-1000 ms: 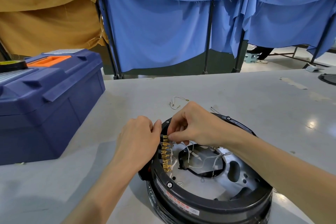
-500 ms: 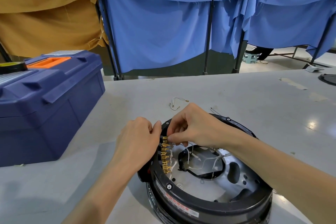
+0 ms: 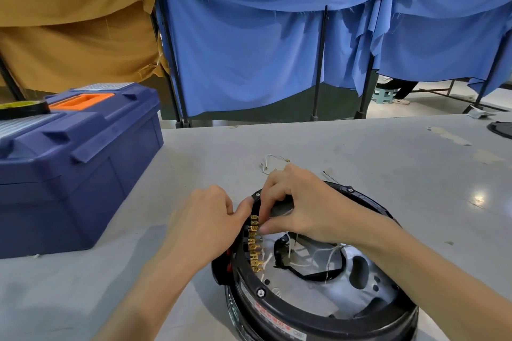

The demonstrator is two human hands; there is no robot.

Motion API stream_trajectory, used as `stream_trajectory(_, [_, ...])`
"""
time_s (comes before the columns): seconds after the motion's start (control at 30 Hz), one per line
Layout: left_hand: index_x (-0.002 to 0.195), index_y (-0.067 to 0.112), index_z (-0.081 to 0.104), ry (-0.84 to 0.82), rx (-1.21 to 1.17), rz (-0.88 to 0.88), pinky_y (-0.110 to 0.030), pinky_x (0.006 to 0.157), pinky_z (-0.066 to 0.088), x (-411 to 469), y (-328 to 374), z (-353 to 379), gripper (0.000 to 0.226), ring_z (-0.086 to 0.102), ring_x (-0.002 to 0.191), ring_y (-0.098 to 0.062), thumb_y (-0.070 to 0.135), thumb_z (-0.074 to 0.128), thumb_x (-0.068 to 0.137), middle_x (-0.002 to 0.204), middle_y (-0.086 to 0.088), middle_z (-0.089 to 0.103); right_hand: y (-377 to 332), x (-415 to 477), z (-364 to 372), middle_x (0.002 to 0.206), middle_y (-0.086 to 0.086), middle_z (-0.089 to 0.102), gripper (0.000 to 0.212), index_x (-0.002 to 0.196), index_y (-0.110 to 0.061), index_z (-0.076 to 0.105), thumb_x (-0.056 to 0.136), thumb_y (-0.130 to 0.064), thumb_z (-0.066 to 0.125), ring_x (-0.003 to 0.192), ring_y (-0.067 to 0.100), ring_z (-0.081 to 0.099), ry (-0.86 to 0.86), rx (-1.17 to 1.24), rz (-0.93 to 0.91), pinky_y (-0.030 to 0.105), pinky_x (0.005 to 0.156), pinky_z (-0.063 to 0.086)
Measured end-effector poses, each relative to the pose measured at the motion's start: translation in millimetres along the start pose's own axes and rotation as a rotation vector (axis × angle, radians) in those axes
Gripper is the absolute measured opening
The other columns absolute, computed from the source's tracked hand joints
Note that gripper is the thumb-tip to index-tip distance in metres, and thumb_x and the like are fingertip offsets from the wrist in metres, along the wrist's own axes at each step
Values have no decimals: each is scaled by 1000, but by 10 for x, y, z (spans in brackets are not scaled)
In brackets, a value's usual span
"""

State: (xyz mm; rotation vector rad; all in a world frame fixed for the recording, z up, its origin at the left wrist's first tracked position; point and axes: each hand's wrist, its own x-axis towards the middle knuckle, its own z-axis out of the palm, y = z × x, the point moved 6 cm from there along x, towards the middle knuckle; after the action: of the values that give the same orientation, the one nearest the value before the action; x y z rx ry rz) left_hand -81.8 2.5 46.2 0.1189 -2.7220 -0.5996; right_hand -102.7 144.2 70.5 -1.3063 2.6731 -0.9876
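Near the front edge of the bench [image 3: 360, 152], your left hand [image 3: 205, 227] grips the rim of the round black plastic housing [image 3: 346, 325]; your right hand [image 3: 304, 202] pinches the top of its glinting brass terminal row [image 3: 253, 249]

left hand [image 3: 205, 220] beside right hand [image 3: 303, 203], fingers of both curled

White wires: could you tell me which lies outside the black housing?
The short looped wire on the table beyond the right hand; the other wires run inside the housing.
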Motion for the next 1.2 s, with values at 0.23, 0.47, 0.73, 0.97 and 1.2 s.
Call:
stream_trajectory(0.23, [47, 16, 21, -12, 39, -6, -27, 43, 19, -8, 11, -8, 65, 22, 43, -22, 54, 53, 89, 39, 2, 18, 21, 3, 92, 86, -14, 55, 7, 79, -28, 74, 78, -30, 80, 89, 1, 39, -48, -76, 16, 16, 75, 32])
stream_trajectory(0.47, [46, 17, 20, -23, 12, 23, -28, 43, 19, -5, 23, -12, 65, 19, 46, -21, 51, 55, 89, 41, 3, 17, 38, 13, 95, 87, -11, 57, 13, 74, -29, 68, 79, -26, 79, 91, 0, 35, -49, -83, 43, 16, 77, 34])
stream_trajectory(0.73, [46, 17, 21, -27, -14, 26, -28, 46, 22, -2, 23, -9, 65, 22, 49, -24, 51, 56, 89, 43, 1, 20, -33, 29, 142, 96, -4, 49, 7, 78, -16, 70, 81, -15, 76, 93, 15, 35, -45, -269, 24, 31, 82, 40])
stream_trajectory(0.97, [44, 17, 21, -35, -21, 17, -27, 45, 23, -3, 21, -4, 67, 23, 47, -25, 52, 56, 88, 40, 4, 20, -40, 47, 154, 91, -3, 49, 16, 67, -16, 64, 78, -6, 71, 85, 10, 31, -9, -248, 61, 29, 75, 41])
stream_trajectory(1.2, [44, 16, 23, -35, -13, 10, -29, 46, 23, -2, 23, -1, 66, 26, 49, -28, 51, 56, 89, 40, 2, 22, -15, 79, 177, 84, -7, 50, 28, 61, -22, 55, 76, -3, 69, 87, 11, 33, 8, -238, 94, 34, 77, 43])
